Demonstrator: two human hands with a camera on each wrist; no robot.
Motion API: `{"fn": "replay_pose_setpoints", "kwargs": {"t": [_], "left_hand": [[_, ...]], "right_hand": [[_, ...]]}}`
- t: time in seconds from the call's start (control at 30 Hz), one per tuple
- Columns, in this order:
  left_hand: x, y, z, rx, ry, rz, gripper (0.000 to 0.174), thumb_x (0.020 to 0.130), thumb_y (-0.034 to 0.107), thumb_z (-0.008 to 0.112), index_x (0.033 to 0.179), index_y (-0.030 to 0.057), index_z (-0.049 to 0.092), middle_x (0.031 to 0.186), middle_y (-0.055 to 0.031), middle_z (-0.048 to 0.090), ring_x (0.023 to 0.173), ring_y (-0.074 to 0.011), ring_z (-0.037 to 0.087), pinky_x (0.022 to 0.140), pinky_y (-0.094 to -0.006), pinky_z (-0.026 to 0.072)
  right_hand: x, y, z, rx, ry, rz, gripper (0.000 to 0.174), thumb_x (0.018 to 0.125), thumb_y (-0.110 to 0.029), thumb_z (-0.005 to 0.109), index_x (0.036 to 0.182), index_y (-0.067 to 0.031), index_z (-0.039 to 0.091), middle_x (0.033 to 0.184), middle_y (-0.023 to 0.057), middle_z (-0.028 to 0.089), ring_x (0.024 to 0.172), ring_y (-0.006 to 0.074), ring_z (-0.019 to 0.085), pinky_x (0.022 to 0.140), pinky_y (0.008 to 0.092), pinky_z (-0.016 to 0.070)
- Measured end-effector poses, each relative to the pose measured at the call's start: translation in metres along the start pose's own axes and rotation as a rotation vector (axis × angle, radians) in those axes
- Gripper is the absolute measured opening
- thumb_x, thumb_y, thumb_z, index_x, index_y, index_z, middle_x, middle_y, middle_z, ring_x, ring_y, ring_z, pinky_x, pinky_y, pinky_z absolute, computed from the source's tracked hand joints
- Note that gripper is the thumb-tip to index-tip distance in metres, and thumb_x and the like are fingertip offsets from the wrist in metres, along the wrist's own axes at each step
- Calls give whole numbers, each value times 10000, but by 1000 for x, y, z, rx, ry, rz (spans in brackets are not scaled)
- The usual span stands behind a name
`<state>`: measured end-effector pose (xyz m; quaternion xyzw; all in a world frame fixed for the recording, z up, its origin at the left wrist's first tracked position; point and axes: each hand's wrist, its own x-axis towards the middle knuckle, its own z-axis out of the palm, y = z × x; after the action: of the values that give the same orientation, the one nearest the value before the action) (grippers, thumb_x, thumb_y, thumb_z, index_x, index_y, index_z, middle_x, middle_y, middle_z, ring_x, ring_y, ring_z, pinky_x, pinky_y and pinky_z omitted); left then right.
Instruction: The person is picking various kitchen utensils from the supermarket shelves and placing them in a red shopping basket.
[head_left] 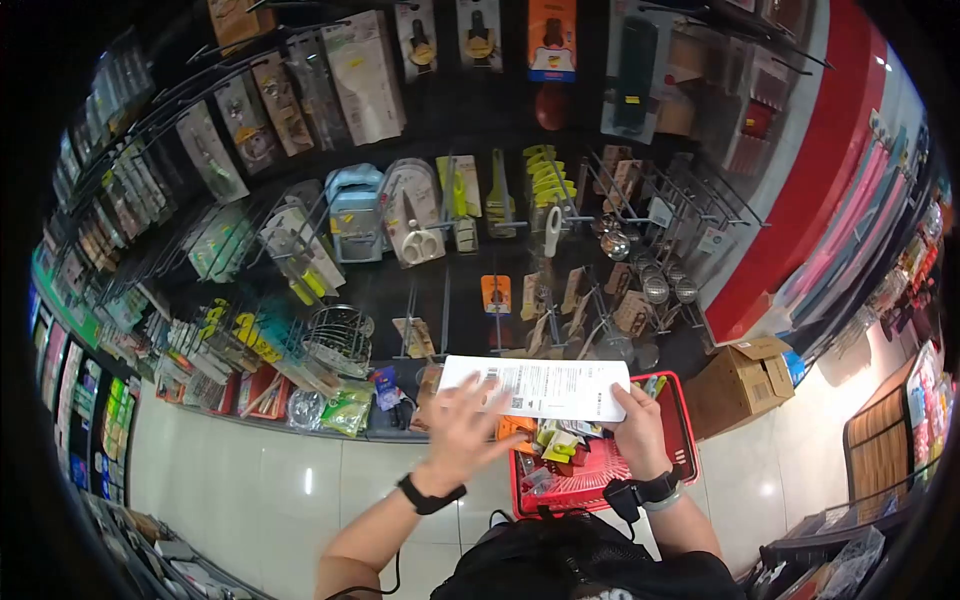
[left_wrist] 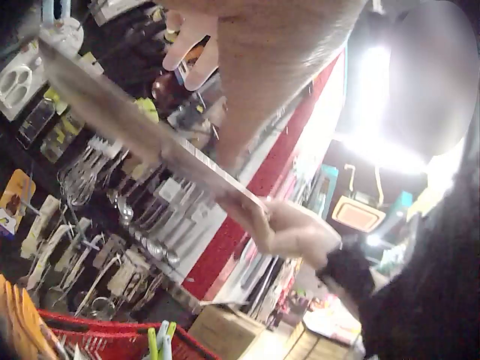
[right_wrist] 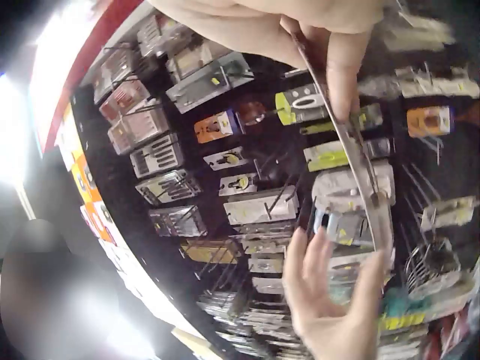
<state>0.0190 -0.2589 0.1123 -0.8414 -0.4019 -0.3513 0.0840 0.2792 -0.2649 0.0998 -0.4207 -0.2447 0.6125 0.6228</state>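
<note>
A white printed card or flat package (head_left: pixel 560 388) is held up above a red basket (head_left: pixel 686 425). My right hand (head_left: pixel 640 432) grips its right end, thumb on the printed face. In the right wrist view, the right hand (right_wrist: pixel 322 34) has the edge-on card (right_wrist: pixel 349 146) between thumb and fingers. My left hand (head_left: pixel 462 432), fingers spread, is over the card's left end; whether it touches is unclear. The left wrist view shows the left hand (left_wrist: pixel 247 67) above the card (left_wrist: pixel 165 146), the right hand (left_wrist: pixel 292 231) at its far end.
Hooks on a dark wall carry packaged kitchen tools, including scissors (head_left: pixel 412 215) and whisks. Orange and green packaged items (head_left: pixel 562 445) lie in the basket. A cardboard box (head_left: pixel 735 390) stands right of it, beside a red pillar (head_left: pixel 790 170). More shelves flank both sides.
</note>
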Motion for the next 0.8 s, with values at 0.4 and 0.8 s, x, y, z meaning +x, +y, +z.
{"fn": "replay_pose_setpoints", "kwargs": {"t": [0.4, 0.8], "left_hand": [[-45, -6, 6, 57, 143, -160, 217, 736, 119, 624, 948, 81, 640, 952, -20, 628, 881, -157, 566, 782, -346, 260], [-92, -245, -61, -550, 975, -981, 195, 897, 126, 566, 961, -58, 584, 880, -77, 629, 771, -116, 543, 686, -276, 436]], "right_hand": [[-6, 28, 47, 189, -235, 503, 413, 932, -289, 515, 1221, 0, 457, 1257, 160, 496, 1054, 326, 576, 880, 439, 491], [-13, 27, 5, -11, -285, 414, 481, 922, -354, 505, 1243, 0, 459, 1264, 171, 501, 1082, 325, 566, 837, 381, 487]]}}
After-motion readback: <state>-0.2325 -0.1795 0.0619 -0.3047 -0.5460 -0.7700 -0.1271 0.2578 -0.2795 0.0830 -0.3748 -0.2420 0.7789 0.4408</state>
